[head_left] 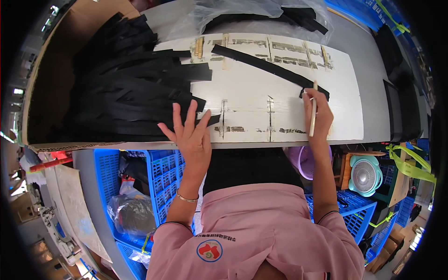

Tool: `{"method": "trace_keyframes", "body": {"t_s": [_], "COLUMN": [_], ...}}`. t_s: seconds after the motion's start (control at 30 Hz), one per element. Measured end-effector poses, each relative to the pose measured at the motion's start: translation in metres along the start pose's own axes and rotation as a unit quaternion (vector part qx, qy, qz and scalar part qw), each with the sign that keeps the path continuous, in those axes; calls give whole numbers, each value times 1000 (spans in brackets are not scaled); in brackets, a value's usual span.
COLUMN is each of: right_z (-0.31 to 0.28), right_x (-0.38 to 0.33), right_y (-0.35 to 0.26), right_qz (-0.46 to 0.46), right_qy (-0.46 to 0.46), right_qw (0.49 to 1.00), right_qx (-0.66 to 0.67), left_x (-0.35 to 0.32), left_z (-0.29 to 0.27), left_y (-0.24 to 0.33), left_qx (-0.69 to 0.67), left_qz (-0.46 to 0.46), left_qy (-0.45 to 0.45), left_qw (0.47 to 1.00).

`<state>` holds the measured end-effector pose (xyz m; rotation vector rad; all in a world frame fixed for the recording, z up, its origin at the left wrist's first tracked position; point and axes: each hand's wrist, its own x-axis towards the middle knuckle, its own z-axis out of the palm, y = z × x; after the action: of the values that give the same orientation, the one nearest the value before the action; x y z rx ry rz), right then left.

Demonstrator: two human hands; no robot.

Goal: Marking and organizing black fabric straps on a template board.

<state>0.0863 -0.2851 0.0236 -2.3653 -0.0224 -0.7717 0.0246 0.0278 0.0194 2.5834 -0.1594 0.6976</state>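
My right hand [320,114] is closed around a slim cream-coloured pen [313,119], its fingertips at the right end of a black fabric strip [268,69]. That strip lies slantwise on a white board [247,91] marked with dark lines and worn tape. A short black piece shows partly under the fingers there. My left hand [190,133] is spread at the board's near left, its fingertips by the ends of a big heap of black strips [135,91]. No strip is gripped in it. The pen's contact with the strip is hidden by my fingers.
An open cardboard box [49,60] surrounds the heap on the left. Clear plastic [186,21] with more black strips lies at the far side. Below the table edge stand blue crates [158,177], a purple bin [308,161] and a small turquoise fan [366,175].
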Motion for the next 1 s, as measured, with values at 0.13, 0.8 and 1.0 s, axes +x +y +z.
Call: {"method": "trace_keyframes", "body": {"t_s": [0.13,0.8,1.0], "right_z": [5,-91,-85], "right_x": [-40,-56,-60], "right_y": [-57,49,56], "right_qz": [-155,-135,-125], "right_qy": [-73,-127,-114], "right_qw": [983,957,964], "right_qx": [67,-224,-206], "left_x": [-2,-33,-30], "left_z": [24,0,-3], "left_y": [36,42,34], "left_qx": [-38,-25,-9], "left_qz": [53,-19,4], "left_qy": [-81,-176,-172], "left_qw": [995,984,985]}}
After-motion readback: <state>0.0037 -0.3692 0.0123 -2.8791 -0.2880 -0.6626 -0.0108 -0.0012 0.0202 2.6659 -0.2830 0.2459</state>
